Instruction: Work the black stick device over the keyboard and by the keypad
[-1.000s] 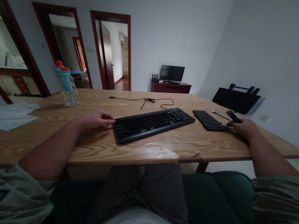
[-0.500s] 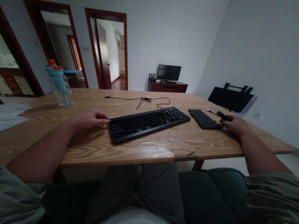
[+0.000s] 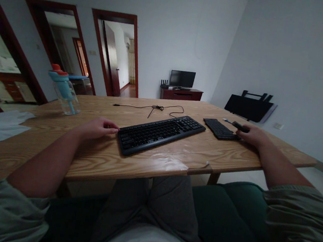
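Observation:
A full-size black keyboard [image 3: 162, 133] lies at a slant on the table in front of me. My left hand [image 3: 98, 128] is closed at its left end, thumb and fingers pinching the upper left corner. To the right, my right hand [image 3: 253, 135] grips the dark handle of a small brush-like tool [image 3: 240, 126], whose pale tip points left. Under that tool, and beside the big keyboard, sits a smaller black keyboard or key panel [image 3: 219, 128]. My right fingers are by its right end; whether they touch it I cannot tell.
Behind the keyboard a black cable [image 3: 157, 107] lies knotted on the wooden table [image 3: 86, 163]. A clear bottle with a red and blue lid [image 3: 65, 91] stands at the left, near white paper sheets [image 3: 2, 124]. The table's front edge has a lifted strip [image 3: 199, 167].
My right hand and the brush-like tool have moved slightly, its handle a little lower and further left. My left hand and both keyboards stay in place.

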### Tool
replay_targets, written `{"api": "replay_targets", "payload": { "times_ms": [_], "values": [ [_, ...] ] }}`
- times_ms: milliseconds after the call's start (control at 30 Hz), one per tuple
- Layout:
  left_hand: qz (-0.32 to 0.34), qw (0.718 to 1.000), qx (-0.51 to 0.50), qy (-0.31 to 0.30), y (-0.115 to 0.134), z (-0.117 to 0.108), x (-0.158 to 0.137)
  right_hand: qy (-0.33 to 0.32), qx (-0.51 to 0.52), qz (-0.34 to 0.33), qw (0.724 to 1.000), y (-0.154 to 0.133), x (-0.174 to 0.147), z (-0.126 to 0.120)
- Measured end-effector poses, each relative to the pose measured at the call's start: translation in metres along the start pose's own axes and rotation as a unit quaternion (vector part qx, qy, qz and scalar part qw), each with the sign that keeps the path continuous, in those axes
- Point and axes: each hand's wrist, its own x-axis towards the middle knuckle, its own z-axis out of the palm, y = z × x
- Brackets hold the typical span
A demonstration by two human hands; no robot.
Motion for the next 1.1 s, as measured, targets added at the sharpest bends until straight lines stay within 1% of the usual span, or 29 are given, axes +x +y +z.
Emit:
{"api": "replay_targets", "payload": {
  "times_ms": [100, 200, 267, 467, 567, 700, 900, 1100],
  "values": [
    [0.004, 1.0, 0.006, 0.002, -0.0017, 0.0001, 0.0006, -0.011, -0.081, -0.015, 0.997, 0.0014, -0.0004, -0.0022],
    [0.007, 1.0, 0.006, -0.001, -0.0054, 0.0006, 0.0022, 0.013, -0.09, 0.007, 0.996, 0.0038, 0.0001, -0.0033],
    [0.011, 1.0, 0.006, -0.003, -0.0076, 0.0007, 0.0031, 0.017, -0.094, 0.014, 0.995, 0.0049, 0.001, -0.0032],
    [0.012, 1.0, 0.012, -0.006, -0.0057, -0.0001, 0.0022, -0.017, -0.112, 0.02, 0.993, 0.0078, 0.0056, -0.0016],
    [0.008, 1.0, 0.016, -0.008, -0.0032, -0.0003, 0.0011, -0.029, -0.153, 0.016, 0.988, 0.0085, 0.0061, -0.0013],
    [0.01, 1.0, 0.021, -0.009, -0.004, -0.0004, 0.0017, -0.068, -0.2, 0.006, 0.977, 0.0062, 0.0032, -0.0025],
    [0.009, 0.999, 0.03, -0.011, -0.0086, -0.0005, 0.0035, -0.078, -0.176, 0.009, 0.981, 0.0015, -0.0007, -0.0061],
    [0.012, 0.999, 0.036, -0.01, -0.0065, -0.0007, 0.0021, -0.1, -0.165, 0.0, 0.981, -0.0014, -0.0021, -0.0071]
  ]
}}
